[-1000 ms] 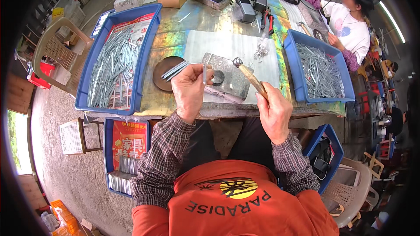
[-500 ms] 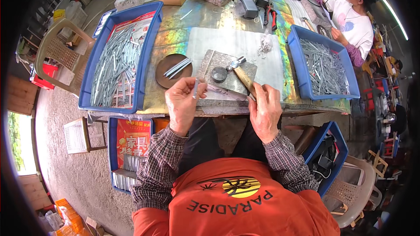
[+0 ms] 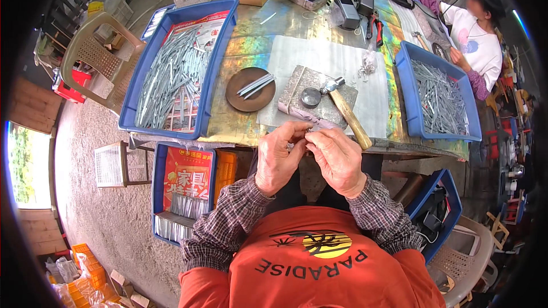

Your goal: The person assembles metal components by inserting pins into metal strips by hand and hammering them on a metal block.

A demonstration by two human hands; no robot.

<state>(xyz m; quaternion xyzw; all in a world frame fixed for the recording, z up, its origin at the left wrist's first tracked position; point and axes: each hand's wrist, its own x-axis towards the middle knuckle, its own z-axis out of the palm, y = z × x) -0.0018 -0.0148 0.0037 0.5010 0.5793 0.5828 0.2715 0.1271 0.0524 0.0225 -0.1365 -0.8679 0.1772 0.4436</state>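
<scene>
My left hand [image 3: 279, 157] and my right hand [image 3: 338, 159] meet in front of the table edge, both closed in a pinch. Between their fingertips is a small slim metal piece, mostly hidden by the fingers. Just beyond lies a grey stone block [image 3: 292, 101] with a dark round disc [image 3: 311, 97] on it. A hammer [image 3: 349, 117] rests with its head on the block and its wooden handle pointing toward me, beside my right hand. To the left, several slim metal strips [image 3: 257, 85] lie on a brown round plate [image 3: 235, 96].
Blue trays of metal strips stand on the table, one left [image 3: 203, 102] and one right [image 3: 419, 131]. Pliers [image 3: 375, 29] and a small plastic bag [image 3: 368, 64] lie farther back. A co-worker [image 3: 471, 37] is at the far right. Below the table are blue bins [image 3: 160, 194].
My right hand has left the hammer handle and come over to my left hand. The metal piece in my left hand is now mostly covered. The view has shifted slightly.
</scene>
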